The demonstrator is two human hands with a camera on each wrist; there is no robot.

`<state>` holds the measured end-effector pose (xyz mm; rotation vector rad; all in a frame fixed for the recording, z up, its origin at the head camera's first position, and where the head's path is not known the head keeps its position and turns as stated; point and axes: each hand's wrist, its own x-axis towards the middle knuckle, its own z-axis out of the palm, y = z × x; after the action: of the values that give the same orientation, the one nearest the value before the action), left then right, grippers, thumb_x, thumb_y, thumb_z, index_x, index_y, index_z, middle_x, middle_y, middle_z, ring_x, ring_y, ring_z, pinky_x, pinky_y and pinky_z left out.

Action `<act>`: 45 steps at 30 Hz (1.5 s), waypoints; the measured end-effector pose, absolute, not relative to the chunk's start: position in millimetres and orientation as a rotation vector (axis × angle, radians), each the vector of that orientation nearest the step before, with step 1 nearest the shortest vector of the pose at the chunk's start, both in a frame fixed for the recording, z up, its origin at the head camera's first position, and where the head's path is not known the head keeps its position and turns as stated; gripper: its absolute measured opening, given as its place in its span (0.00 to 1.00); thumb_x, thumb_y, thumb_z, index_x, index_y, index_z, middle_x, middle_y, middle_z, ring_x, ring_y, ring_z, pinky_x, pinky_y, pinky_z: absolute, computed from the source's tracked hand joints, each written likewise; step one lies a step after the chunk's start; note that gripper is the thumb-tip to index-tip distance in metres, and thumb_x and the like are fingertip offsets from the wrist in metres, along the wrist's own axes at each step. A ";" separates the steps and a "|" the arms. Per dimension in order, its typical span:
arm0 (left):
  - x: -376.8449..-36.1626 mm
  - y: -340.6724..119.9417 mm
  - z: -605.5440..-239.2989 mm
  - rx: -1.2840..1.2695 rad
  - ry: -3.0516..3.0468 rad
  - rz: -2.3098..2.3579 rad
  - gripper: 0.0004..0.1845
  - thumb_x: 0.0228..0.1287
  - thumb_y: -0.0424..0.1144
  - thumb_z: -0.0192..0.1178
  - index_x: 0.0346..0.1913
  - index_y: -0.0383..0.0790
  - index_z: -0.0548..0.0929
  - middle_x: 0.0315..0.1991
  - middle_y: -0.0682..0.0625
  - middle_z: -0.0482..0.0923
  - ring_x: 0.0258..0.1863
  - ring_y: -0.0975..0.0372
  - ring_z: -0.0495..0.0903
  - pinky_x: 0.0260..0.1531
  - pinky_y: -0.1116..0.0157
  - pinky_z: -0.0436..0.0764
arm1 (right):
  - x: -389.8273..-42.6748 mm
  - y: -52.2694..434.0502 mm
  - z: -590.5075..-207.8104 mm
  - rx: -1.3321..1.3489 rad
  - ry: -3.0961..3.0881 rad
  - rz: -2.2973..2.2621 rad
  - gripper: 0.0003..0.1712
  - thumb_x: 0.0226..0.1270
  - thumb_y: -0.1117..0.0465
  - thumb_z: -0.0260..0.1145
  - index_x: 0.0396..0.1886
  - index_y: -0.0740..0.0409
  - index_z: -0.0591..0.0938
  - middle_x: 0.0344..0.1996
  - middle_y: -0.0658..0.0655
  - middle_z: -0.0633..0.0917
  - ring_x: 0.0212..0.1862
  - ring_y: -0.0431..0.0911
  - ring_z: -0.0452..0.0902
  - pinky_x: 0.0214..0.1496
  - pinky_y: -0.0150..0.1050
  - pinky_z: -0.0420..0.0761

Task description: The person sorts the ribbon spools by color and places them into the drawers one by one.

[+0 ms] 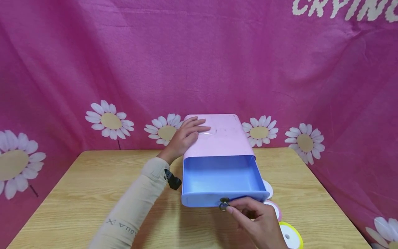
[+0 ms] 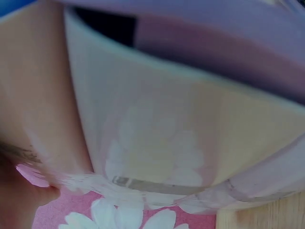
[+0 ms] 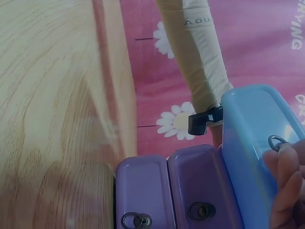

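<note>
A pink drawer cabinet (image 1: 224, 138) stands on the table with its blue top drawer (image 1: 199, 200) pulled out; the inside of that drawer is bare. My left hand (image 1: 186, 136) rests on the cabinet's top, near its left edge, with the fingers spread. At the drawer front, my right hand (image 1: 261, 221) pinches the metal ring pull (image 1: 224, 206) between thumb and finger. Below the blue drawer, the right wrist view shows two closed purple drawers (image 3: 145, 183), each with its own ring pull (image 3: 131, 220). The left wrist view is filled by the cabinet's glossy side (image 2: 152, 114).
Several round white discs with coloured rims, one of them yellow (image 1: 299, 238), lie to the right of the cabinet, partly behind my right hand. A pink curtain (image 1: 199, 62) with daisies hangs behind the wooden table (image 1: 93, 183).
</note>
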<state>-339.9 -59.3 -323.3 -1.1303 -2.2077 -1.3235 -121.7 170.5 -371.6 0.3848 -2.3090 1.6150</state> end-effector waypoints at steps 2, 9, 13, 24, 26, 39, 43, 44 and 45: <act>-338.3 -57.2 -325.4 -1.133 -2.207 -1.335 0.19 0.70 0.32 0.45 0.57 0.39 0.82 0.67 0.44 0.69 0.72 0.53 0.54 0.69 0.47 0.49 | -119.4 172.5 -372.9 0.397 -2.321 1.608 0.04 0.57 0.63 0.73 0.31 0.50 0.85 0.16 0.46 0.81 0.13 0.43 0.73 0.15 0.34 0.74; -340.6 -46.6 -318.1 -1.127 -2.236 -1.337 0.20 0.71 0.36 0.43 0.58 0.42 0.82 0.68 0.47 0.67 0.72 0.57 0.53 0.70 0.49 0.50 | -122.5 181.7 -375.3 0.499 -2.267 1.603 0.05 0.59 0.68 0.70 0.33 0.54 0.85 0.21 0.47 0.85 0.13 0.38 0.74 0.15 0.33 0.75; -344.5 -46.0 -309.3 -1.132 -2.231 -1.316 0.20 0.71 0.36 0.43 0.58 0.42 0.82 0.68 0.48 0.67 0.73 0.57 0.53 0.70 0.50 0.49 | -127.9 184.4 -375.5 0.576 -2.216 1.599 0.07 0.59 0.71 0.69 0.35 0.56 0.85 0.25 0.49 0.87 0.13 0.38 0.75 0.16 0.33 0.75; -338.9 -54.8 -313.7 -1.109 -2.242 -1.315 0.21 0.71 0.36 0.43 0.58 0.41 0.82 0.68 0.46 0.68 0.72 0.57 0.53 0.70 0.50 0.49 | -122.6 194.5 -380.2 0.485 -2.305 1.483 0.07 0.57 0.68 0.71 0.35 0.52 0.87 0.20 0.44 0.83 0.14 0.37 0.76 0.15 0.30 0.73; -338.7 -55.5 -314.5 -1.109 -2.234 -1.320 0.20 0.71 0.35 0.43 0.58 0.41 0.82 0.67 0.46 0.68 0.72 0.56 0.53 0.70 0.50 0.49 | -121.4 198.2 -381.7 0.432 -2.328 1.471 0.07 0.57 0.67 0.72 0.34 0.52 0.87 0.21 0.45 0.83 0.14 0.37 0.75 0.15 0.31 0.72; -338.7 -62.1 -322.0 -1.084 -2.230 -1.346 0.20 0.71 0.35 0.44 0.58 0.41 0.82 0.68 0.48 0.68 0.72 0.57 0.53 0.70 0.49 0.49 | -121.3 223.1 -391.0 0.301 -2.444 1.301 0.09 0.56 0.66 0.73 0.34 0.47 0.87 0.27 0.44 0.85 0.18 0.36 0.77 0.19 0.31 0.76; -339.2 -60.7 -322.1 -1.093 -2.224 -1.353 0.20 0.71 0.35 0.43 0.58 0.42 0.82 0.68 0.48 0.68 0.72 0.57 0.53 0.70 0.49 0.49 | -128.2 233.5 -389.5 0.149 -2.554 1.115 0.08 0.57 0.61 0.73 0.35 0.43 0.86 0.28 0.40 0.86 0.26 0.35 0.79 0.24 0.32 0.77; -339.3 -60.2 -322.0 -1.091 -2.228 -1.354 0.20 0.71 0.35 0.43 0.58 0.42 0.82 0.68 0.48 0.68 0.72 0.58 0.53 0.70 0.50 0.49 | -130.6 236.1 -389.1 0.127 -2.568 1.069 0.08 0.57 0.60 0.74 0.36 0.43 0.86 0.28 0.40 0.86 0.27 0.34 0.79 0.25 0.31 0.77; -339.0 -59.7 -321.7 -1.088 -2.231 -1.352 0.20 0.71 0.35 0.43 0.58 0.43 0.82 0.67 0.48 0.68 0.72 0.58 0.53 0.70 0.50 0.49 | -133.2 238.7 -388.9 0.114 -2.578 1.034 0.09 0.56 0.59 0.74 0.37 0.44 0.86 0.28 0.40 0.87 0.28 0.34 0.79 0.26 0.31 0.78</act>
<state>-339.0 -59.7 -321.7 -1.0884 -2.2313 -1.3524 -133.2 238.7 -388.9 0.1139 -2.5775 1.0344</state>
